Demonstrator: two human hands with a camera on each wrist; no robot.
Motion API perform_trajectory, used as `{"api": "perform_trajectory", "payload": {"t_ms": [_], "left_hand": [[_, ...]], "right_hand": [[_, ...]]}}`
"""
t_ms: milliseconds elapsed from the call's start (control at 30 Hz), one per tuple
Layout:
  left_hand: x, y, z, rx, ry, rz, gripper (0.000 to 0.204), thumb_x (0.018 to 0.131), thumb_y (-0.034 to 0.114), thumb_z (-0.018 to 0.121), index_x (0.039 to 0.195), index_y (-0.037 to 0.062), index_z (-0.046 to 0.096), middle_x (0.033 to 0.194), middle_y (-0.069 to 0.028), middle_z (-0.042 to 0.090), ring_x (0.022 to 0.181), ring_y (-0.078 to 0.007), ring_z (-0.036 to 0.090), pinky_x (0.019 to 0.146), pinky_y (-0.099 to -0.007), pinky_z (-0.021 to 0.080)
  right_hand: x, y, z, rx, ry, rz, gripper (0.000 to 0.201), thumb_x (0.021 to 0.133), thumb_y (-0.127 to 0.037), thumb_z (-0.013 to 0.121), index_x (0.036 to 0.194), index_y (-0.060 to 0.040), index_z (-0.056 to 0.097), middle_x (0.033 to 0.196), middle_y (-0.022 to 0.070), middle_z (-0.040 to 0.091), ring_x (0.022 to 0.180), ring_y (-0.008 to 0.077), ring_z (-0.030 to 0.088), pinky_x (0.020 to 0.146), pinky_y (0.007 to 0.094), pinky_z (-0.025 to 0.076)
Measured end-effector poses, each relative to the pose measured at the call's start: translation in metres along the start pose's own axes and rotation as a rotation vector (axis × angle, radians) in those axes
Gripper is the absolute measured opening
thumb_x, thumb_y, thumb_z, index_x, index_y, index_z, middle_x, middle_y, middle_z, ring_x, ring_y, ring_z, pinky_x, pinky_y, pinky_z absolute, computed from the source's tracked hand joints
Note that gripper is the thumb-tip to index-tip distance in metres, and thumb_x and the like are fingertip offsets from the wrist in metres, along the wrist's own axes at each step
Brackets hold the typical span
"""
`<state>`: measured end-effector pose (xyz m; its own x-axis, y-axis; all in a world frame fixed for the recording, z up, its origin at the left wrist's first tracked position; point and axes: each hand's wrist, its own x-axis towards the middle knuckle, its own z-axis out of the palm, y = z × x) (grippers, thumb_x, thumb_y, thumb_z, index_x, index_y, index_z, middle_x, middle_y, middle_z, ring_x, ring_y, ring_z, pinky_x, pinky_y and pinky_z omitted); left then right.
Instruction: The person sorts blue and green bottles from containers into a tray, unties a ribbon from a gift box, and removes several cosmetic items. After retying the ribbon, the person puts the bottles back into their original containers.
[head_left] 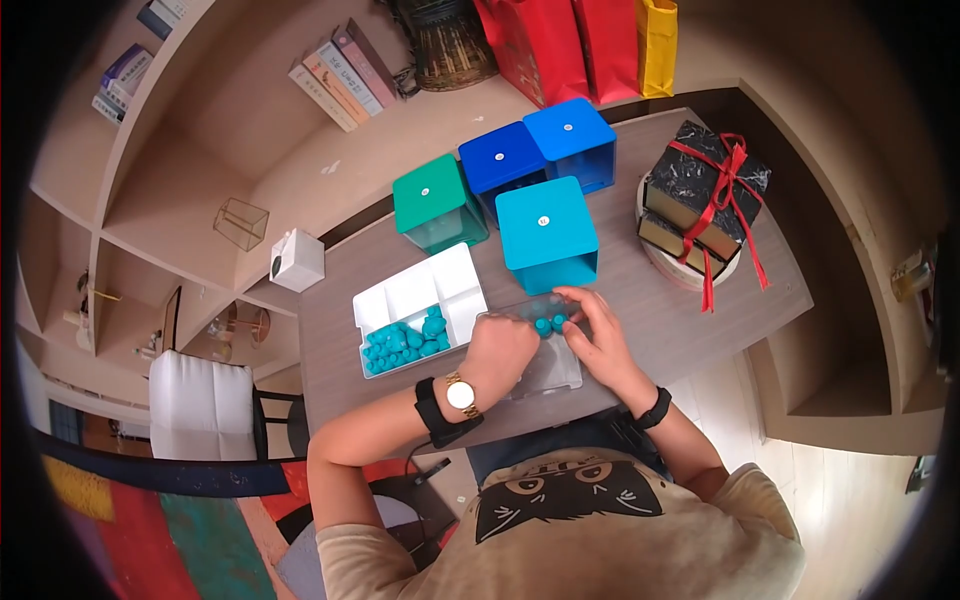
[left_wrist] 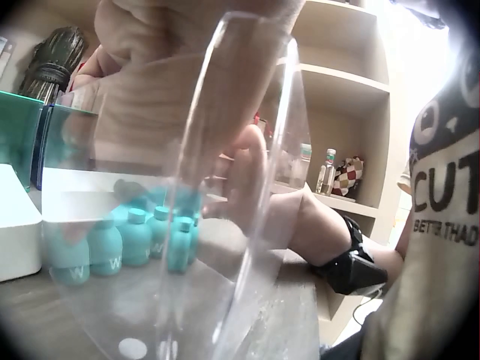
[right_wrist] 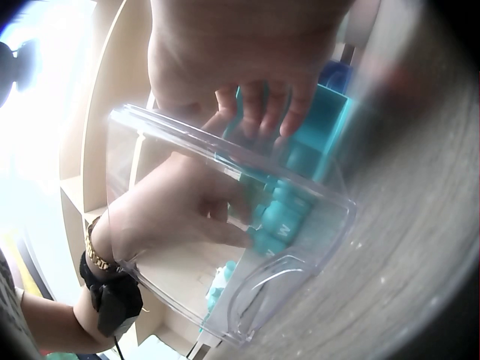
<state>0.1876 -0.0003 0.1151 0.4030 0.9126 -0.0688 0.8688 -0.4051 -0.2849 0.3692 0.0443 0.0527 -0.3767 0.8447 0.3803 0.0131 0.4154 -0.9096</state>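
A clear plastic box [head_left: 553,372] is at the table's front edge, with several small teal bottles [right_wrist: 279,219] marked W standing in a row along it. My left hand [head_left: 507,352] bends down into the box from the left. Its thumb and bent fingers pinch a teal bottle at the near end of the row, partly hidden by the hand and the box wall. From the right, my right hand [head_left: 603,338] rests at the box, fingers extended [right_wrist: 276,109] over its far side and thumb beside the bottles.
Left of the box lies a white divided tray [head_left: 425,285] with a heap of teal bottles [head_left: 402,345]. Behind stand a teal bin [head_left: 548,235], a green bin [head_left: 430,195] and two blue bins [head_left: 500,165]. Ribbon-tied black boxes [head_left: 705,190] are at the right.
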Motion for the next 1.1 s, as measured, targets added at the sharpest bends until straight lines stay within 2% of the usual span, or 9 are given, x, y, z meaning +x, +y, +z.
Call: {"api": "perform_trajectory", "payload": {"t_ms": [167, 267, 367, 467, 567, 667, 767, 967, 1100], "left_hand": [[-0.014, -0.022, -0.029, -0.194, 0.049, 0.044, 0.018, 0.075, 0.006, 0.068, 0.093, 0.0062, 0.067, 0.082, -0.0086, 0.067, 0.077, -0.0271, 0.072, 0.061, -0.0393, 0.057], [-0.016, -0.028, -0.038, -0.226, 0.057, -0.002, 0.017, 0.078, 0.007, 0.067, 0.095, 0.0064, 0.067, 0.083, -0.0088, 0.066, 0.081, -0.0284, 0.072, 0.062, -0.0393, 0.058], [-0.009, -0.027, -0.027, -0.355, 0.173, 0.183, 0.012, 0.08, 0.009, 0.067, 0.091, 0.0066, 0.068, 0.08, -0.0097, 0.065, 0.075, -0.0257, 0.072, 0.06, -0.0392, 0.057], [0.001, -0.021, -0.016, -0.337, 0.116, 0.233, 0.015, 0.084, 0.012, 0.065, 0.098, 0.0085, 0.07, 0.074, -0.0077, 0.066, 0.07, -0.025, 0.072, 0.056, -0.0388, 0.055], [0.013, -0.016, -0.003, -0.29, 0.122, 0.164, 0.027, 0.087, 0.017, 0.063, 0.112, 0.0102, 0.07, 0.065, -0.0055, 0.065, 0.059, -0.0259, 0.07, 0.049, -0.0382, 0.053], [0.02, -0.013, 0.008, -0.239, 0.188, 0.163, 0.03, 0.088, 0.02, 0.063, 0.115, 0.0084, 0.07, 0.058, -0.0043, 0.064, 0.055, -0.0248, 0.069, 0.047, -0.037, 0.052], [0.025, -0.007, 0.012, -0.2, 0.142, 0.164, 0.022, 0.085, 0.018, 0.065, 0.102, 0.007, 0.073, 0.061, -0.0059, 0.067, 0.059, -0.024, 0.071, 0.049, -0.0368, 0.053], [0.025, -0.003, 0.005, -0.285, 0.209, 0.173, 0.009, 0.079, 0.014, 0.068, 0.072, 0.0096, 0.072, 0.066, -0.0085, 0.07, 0.066, -0.0243, 0.073, 0.053, -0.0378, 0.055], [0.024, 0.003, 0.011, -0.305, 0.268, 0.096, 0.01, 0.079, 0.014, 0.068, 0.071, 0.0096, 0.072, 0.067, -0.0086, 0.071, 0.065, -0.0243, 0.073, 0.053, -0.0375, 0.055]], "right_hand": [[-0.001, 0.002, 0.001, -0.008, 0.004, -0.002, 0.045, 0.088, -0.005, 0.062, 0.133, -0.006, 0.059, 0.119, 0.0153, 0.063, 0.11, 0.0295, 0.061, 0.086, 0.0369, 0.052], [-0.002, 0.006, 0.003, -0.003, 0.024, -0.004, 0.046, 0.087, -0.004, 0.062, 0.133, -0.0061, 0.059, 0.119, 0.015, 0.063, 0.11, 0.0292, 0.061, 0.087, 0.0364, 0.052], [-0.003, 0.002, 0.002, -0.001, 0.006, 0.062, 0.047, 0.086, -0.003, 0.062, 0.133, -0.0065, 0.059, 0.119, 0.0146, 0.063, 0.111, 0.0289, 0.06, 0.087, 0.0359, 0.052], [-0.002, 0.004, 0.001, -0.03, 0.009, 0.015, 0.047, 0.086, -0.003, 0.061, 0.133, -0.0065, 0.06, 0.12, 0.0143, 0.064, 0.111, 0.029, 0.06, 0.087, 0.0356, 0.051], [-0.002, 0.004, 0.001, -0.038, 0.001, 0.019, 0.047, 0.087, -0.003, 0.06, 0.134, -0.0061, 0.059, 0.123, 0.0142, 0.064, 0.112, 0.0285, 0.06, 0.088, 0.0353, 0.051], [-0.002, 0.006, 0.002, -0.019, -0.009, 0.017, 0.047, 0.088, -0.003, 0.059, 0.136, -0.0053, 0.057, 0.127, 0.0138, 0.065, 0.113, 0.028, 0.061, 0.088, 0.0349, 0.051], [-0.001, 0.005, 0.001, -0.016, -0.025, 0.021, 0.047, 0.089, -0.003, 0.058, 0.137, -0.0046, 0.056, 0.128, 0.0132, 0.065, 0.115, 0.0274, 0.061, 0.089, 0.0345, 0.051], [-0.003, 0.005, 0.001, -0.005, -0.019, 0.034, 0.046, 0.091, -0.004, 0.057, 0.136, -0.0039, 0.056, 0.128, 0.0139, 0.065, 0.117, 0.0272, 0.062, 0.089, 0.034, 0.051], [-0.003, 0.006, 0.001, 0.005, -0.027, 0.048, 0.045, 0.092, -0.005, 0.056, 0.137, -0.0044, 0.056, 0.129, 0.0132, 0.065, 0.119, 0.0253, 0.061, 0.091, 0.0334, 0.049]]}}
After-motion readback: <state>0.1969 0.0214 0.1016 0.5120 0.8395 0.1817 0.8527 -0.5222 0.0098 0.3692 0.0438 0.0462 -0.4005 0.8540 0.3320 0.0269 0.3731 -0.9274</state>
